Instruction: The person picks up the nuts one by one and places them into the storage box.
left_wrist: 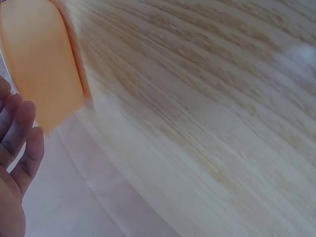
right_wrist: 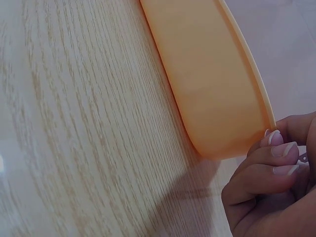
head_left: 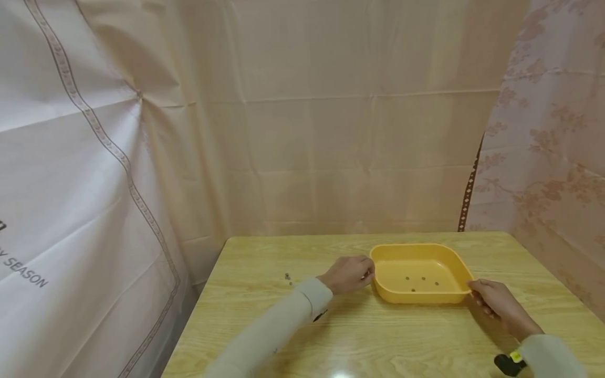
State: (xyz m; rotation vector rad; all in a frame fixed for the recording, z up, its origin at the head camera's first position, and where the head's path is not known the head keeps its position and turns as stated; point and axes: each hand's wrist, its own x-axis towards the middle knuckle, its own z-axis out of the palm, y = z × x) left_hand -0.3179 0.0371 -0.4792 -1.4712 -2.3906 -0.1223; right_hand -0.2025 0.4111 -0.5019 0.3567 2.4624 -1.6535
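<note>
A yellow plastic basin (head_left: 420, 298) with rounded corners stands on the table, several small ring-like metal pieces (head_left: 423, 279) scattered over its floor. My left hand (head_left: 347, 274) pinches its left rim; in the left wrist view the curled fingers (left_wrist: 17, 126) meet the edge of the orange-looking basin (left_wrist: 44, 59). At the front right corner, my right hand (head_left: 501, 303) pinches the rim between thumb and forefinger. The right wrist view shows its other fingers (right_wrist: 261, 180) curled below the rim of the basin (right_wrist: 212, 74). A small grey bit (right_wrist: 303, 158) shows behind those fingers, too little to identify.
A few similar small metal pieces (head_left: 287, 277) lie on the wood-grain table (head_left: 378, 346), left of my left hand. Cloth hangings (head_left: 331, 131) enclose the back and both sides. A black strap with a yellow tag (head_left: 510, 362) is at my right wrist.
</note>
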